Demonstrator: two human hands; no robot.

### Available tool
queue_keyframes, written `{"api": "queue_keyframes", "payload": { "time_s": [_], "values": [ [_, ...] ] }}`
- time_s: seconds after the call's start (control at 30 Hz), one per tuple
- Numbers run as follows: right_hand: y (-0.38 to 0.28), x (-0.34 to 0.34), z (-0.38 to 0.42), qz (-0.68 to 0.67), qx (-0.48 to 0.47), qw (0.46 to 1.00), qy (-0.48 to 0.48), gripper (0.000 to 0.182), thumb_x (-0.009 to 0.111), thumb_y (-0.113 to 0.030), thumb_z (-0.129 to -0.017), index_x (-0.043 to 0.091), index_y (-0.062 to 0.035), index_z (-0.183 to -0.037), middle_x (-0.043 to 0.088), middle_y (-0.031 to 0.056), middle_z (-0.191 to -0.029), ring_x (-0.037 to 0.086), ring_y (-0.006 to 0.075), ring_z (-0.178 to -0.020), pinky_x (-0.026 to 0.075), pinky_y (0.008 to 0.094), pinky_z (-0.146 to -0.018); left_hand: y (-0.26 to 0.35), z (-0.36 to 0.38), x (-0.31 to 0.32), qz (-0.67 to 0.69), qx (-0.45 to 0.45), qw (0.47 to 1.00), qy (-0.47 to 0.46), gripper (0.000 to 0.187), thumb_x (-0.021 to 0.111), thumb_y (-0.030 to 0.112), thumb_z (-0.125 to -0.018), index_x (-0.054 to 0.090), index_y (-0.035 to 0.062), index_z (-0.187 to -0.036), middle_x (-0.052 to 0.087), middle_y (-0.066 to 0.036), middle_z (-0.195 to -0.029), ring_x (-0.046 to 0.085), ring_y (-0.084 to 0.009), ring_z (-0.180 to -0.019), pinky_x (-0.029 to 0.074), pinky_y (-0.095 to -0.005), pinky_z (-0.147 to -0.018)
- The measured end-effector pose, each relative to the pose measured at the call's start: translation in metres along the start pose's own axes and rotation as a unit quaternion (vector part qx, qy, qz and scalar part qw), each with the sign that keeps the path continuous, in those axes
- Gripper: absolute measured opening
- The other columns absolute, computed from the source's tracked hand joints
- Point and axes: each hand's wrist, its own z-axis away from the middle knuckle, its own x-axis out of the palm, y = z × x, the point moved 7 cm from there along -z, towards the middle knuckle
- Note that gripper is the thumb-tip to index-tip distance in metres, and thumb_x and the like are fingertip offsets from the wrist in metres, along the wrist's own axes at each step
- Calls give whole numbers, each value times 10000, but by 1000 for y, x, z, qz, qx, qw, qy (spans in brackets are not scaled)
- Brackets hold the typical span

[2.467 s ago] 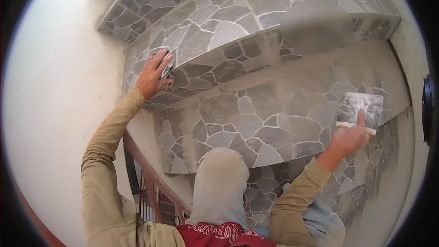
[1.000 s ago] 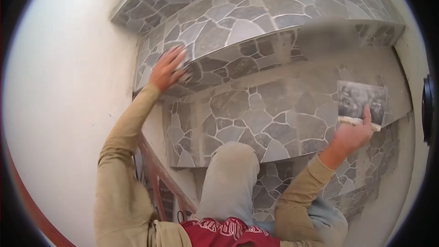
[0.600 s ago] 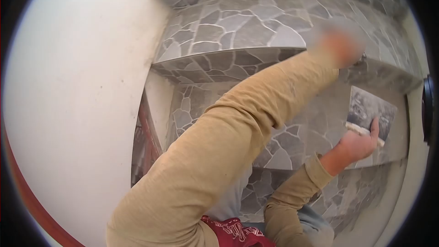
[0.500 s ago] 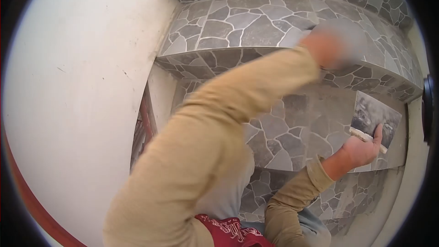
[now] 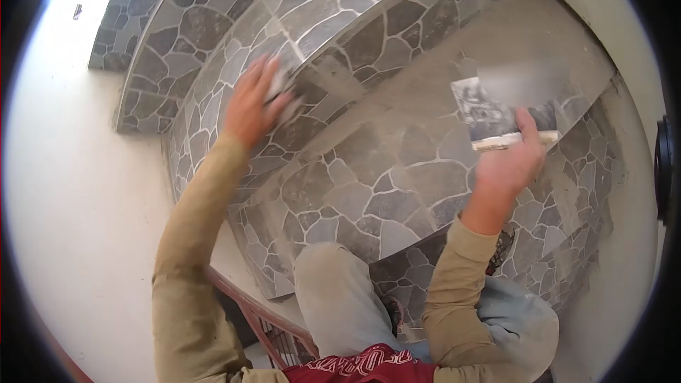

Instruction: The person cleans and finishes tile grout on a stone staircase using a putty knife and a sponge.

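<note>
While the left hand [image 5: 250,106] sits at the front edge of the upper step [image 5: 312,21], its grip is partly closed, fingers stretched and thumb opposed around a pale wad [image 5: 281,84] — blurred, so material can't be told. Wad is right at the edge, between hand and stone. Right hand [image 5: 507,164] has its grip closed on the near side of a flat square plate [image 5: 488,119], index finger laid along the smeared grey face; a whitish strip runs along the near edge. Plate is over the right part of the lower tread [image 5: 379,177]; can't tell if it touches. A grey blur covers its far corner. Both steps show irregular grey stones with light joints. Bent knee [image 5: 330,276] before the lower tread, reddish railing [image 5: 266,319] left of it, white wall [image 5: 78,206] far left.
</note>
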Motion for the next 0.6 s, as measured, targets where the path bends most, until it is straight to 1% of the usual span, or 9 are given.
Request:
{"api": "queue_keyframes", "payload": {
  "time_s": [0.03, 0.1, 0.17, 0.23, 0.3, 0.33, 0.4, 0.5, 0.6],
  "values": [
    [0, 6, 3, -115, 55, 992, 19, 273, 712, -97, -881, 701, 120, -1047, 692, 191, -1103, 701, 242, -947, 582, 361, -835, 30, -53, 11, 7, 22, 999, 34, 694, 714, 372, -951, 450, 146, -1552, 471, -178, -1552, 455, -369, -1422, 382, -451, -1172],
    [-9, 10, 8, -136, 91, 985, 44, 298, 714, -79, -868, 656, 123, -1079, 690, 183, -1104, 709, 257, -960, 589, 374, -837, 84, -154, 33, -5, 81, 993, 87, 643, 625, 476, -988, 481, 128, -1510, 497, -187, -1522, 489, -395, -1381, 405, -465, -1143],
    [-26, 11, 9, -71, 64, 995, 13, 329, 695, -68, -873, 627, 132, -1126, 686, 181, -1099, 709, 272, -960, 596, 386, -838, 139, -238, 39, 20, 42, 999, 22, 650, 594, 512, -993, 483, 117, -1496, 503, -187, -1516, 496, -409, -1369, 415, -474, -1126],
    [-29, 15, 9, -238, 107, 964, 54, 327, 683, -56, -873, 618, 128, -1136, 684, 175, -1090, 711, 279, -935, 594, 395, -823, 170, -276, 41, 24, 20, 999, -21, 652, 587, 520, -994, 482, 115, -1495, 504, -187, -1514, 496, -408, -1368, 418, -471, -1123],
    [-41, 14, 6, -244, 113, 960, 84, 308, 677, -43, -872, 623, 120, -1129, 684, 174, -1082, 711, 277, -932, 590, 402, -807, 184, -288, 33, 89, 75, 980, 159, 412, 583, 363, -975, 655, 5, -1168, 687, -253, -1102, 628, -445, -1112, 499, -488, -963],
    [-45, 11, 6, -219, 99, 966, 92, 341, 679, -53, -882, 612, 146, -1151, 678, 187, -1118, 714, 297, -959, 598, 419, -820, 171, -291, 50, 59, 97, 991, 71, 661, 618, 498, -984, 471, 116, -1504, 505, -182, -1513, 500, -403, -1362, 424, -460, -1119],
    [-42, 11, 6, -197, 95, 971, 99, 375, 681, -63, -893, 600, 172, -1173, 672, 200, -1153, 716, 316, -985, 606, 436, -832, 134, -246, 45, 74, 102, 990, 67, 685, 667, 469, -962, 467, 117, -1515, 500, -184, -1517, 502, -391, -1365, 417, -447, -1131],
    [-8, 21, 4, -196, 82, 975, 72, 274, 667, -63, -905, 624, 117, -1106, 689, 159, -1065, 705, 261, -878, 571, 381, -798, 58, -109, 13, 83, 121, 988, 55, 721, 714, 402, -945, 444, 115, -1549, 453, -190, -1563, 452, -367, -1430, 376, -431, -1176],
    [64, 41, 26, 3, 119, 992, -50, 257, 665, -107, -923, 632, 101, -1070, 698, 167, -1017, 667, 258, -784, 534, 370, -752, -25, 29, -18, 76, 36, 996, -3, 768, 766, 329, -884, 457, 36, -1524, 449, -225, -1560, 434, -398, -1441, 356, -449, -1190]
  ]
}}
